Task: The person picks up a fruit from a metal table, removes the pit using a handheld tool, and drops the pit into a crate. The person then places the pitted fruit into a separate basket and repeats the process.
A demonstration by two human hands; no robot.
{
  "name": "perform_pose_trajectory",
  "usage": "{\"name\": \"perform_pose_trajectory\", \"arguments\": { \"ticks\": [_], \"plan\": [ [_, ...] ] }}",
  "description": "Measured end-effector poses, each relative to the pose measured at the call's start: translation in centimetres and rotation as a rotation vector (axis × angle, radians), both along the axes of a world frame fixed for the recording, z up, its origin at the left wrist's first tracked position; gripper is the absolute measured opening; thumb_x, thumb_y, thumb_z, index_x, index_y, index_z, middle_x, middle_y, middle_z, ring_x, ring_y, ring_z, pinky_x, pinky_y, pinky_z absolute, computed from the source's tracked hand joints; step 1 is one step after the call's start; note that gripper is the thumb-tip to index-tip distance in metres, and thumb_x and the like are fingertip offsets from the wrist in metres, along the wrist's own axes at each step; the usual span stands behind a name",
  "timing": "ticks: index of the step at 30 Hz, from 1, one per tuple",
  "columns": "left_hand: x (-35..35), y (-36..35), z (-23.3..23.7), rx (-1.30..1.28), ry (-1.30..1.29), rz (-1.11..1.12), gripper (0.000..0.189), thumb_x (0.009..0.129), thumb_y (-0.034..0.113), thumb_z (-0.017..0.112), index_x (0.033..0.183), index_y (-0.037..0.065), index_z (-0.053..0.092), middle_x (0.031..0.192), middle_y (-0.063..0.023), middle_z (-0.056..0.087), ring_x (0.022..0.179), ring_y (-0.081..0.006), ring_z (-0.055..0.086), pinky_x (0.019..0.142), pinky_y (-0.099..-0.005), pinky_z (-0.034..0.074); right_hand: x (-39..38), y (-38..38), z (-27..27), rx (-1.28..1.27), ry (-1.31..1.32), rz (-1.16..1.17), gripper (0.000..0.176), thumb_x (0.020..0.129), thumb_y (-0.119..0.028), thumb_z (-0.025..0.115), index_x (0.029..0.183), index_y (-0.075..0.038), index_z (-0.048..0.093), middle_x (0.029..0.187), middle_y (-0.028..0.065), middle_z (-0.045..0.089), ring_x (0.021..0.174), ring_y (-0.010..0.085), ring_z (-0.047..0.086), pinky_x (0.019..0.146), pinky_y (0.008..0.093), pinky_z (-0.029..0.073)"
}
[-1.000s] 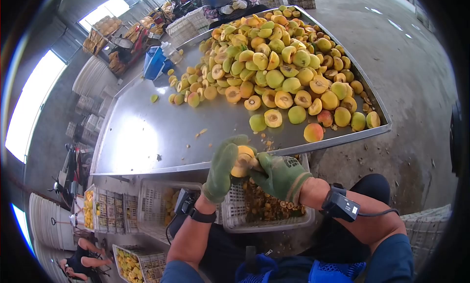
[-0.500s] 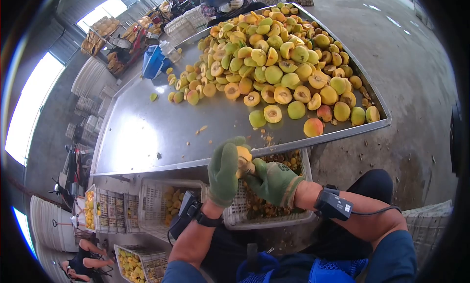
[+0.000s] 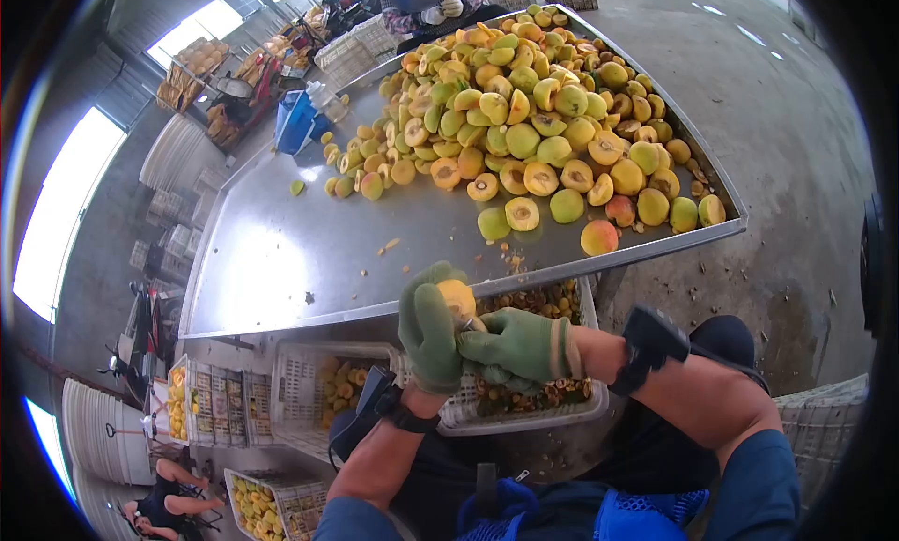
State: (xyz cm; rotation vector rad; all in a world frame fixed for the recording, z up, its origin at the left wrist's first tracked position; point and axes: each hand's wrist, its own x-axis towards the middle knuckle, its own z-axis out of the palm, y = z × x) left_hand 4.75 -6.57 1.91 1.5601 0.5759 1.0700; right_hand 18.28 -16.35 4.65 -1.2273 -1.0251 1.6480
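Note:
My left hand (image 3: 433,330), in a green glove, is wrapped round a yellow halved fruit (image 3: 457,299) just off the table's front edge. My right hand (image 3: 517,346), also gloved in green, is closed against the fruit's lower right side, and a small metal-looking piece shows at its fingertips; most of that tool is hidden. Beyond the hands, the metal table (image 3: 346,251) bears a large heap of green, yellow and reddish fruit (image 3: 524,140), many of them cut in half. Under my hands stands a crate (image 3: 599,405) holding pits and scraps.
A crate with cut fruit (image 3: 281,391) stands left of my hands, with further fruit crates (image 3: 221,400) beyond. A blue container (image 3: 298,121) sits at the table's left edge. A gloved person (image 3: 440,5) is across the table; another person (image 3: 173,499) is at lower left.
My right hand has turned and its forearm has shifted slightly, with the fingers now lower against the fruit. My left hand still holds the fruit, tilted a little differently.

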Motion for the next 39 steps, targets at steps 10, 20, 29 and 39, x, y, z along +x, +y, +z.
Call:
{"name": "perform_pose_trajectory", "arguments": {
  "ticks": [10, 20, 29, 39],
  "plan": [
    [0.4, -0.1, -0.7, 0.136, -0.056, -0.024, 0.051, 0.109, 0.047, 0.041, 0.132, 0.003, 0.054, 0.116, -0.0148, 0.067, 0.103, -0.022, 0.065, 0.091, -0.0382, 0.055, 2.6, 0.5, 0.6, -0.097, 0.07, 0.182, 0.036, 0.1, -0.041, 0.057, 0.098, -0.006, 0.066, 0.061, -0.0033, 0.051, 0.045, 0.0071, 0.047, 0.04, 0.0252, 0.039],
    [-0.6, 1.3, -1.5, 0.479, 0.085, -0.081, 0.054, 0.108, 0.05, 0.043, 0.134, 0.003, 0.052, 0.123, -0.017, 0.064, 0.107, -0.024, 0.065, 0.092, -0.0393, 0.055, 3.4, -0.1, 0.9, -0.301, 0.398, 0.353, 0.037, 0.102, -0.043, 0.056, 0.096, -0.008, 0.064, 0.057, -0.0051, 0.047, 0.04, 0.0055, 0.042, 0.034, 0.0233, 0.034],
    [0.5, -0.5, 0.2, 0.014, -0.105, -0.22, 0.056, 0.105, 0.048, 0.052, 0.134, 0.0, 0.053, 0.119, -0.0137, 0.068, 0.103, -0.0219, 0.067, 0.09, -0.035, 0.055, 2.7, 1.3, -4.5, -0.211, 1.168, 0.685, 0.037, 0.109, -0.038, 0.044, 0.098, -0.008, 0.063, 0.053, -0.0055, 0.045, 0.033, 0.0047, 0.036, 0.026, 0.0216, 0.029],
    [-1.5, 2.6, 1.4, -0.379, -0.011, -0.084, 0.065, 0.106, 0.061, 0.036, 0.131, 0.004, 0.056, 0.101, -0.0104, 0.07, 0.075, -0.0129, 0.066, 0.058, -0.0207, 0.05, 2.3, -0.6, -0.2, -0.251, -0.171, 0.505, 0.056, 0.102, -0.054, 0.05, 0.098, -0.003, 0.074, 0.064, 0.0054, 0.059, 0.053, 0.018, 0.06, 0.05, 0.0314, 0.049]
  ]
}}
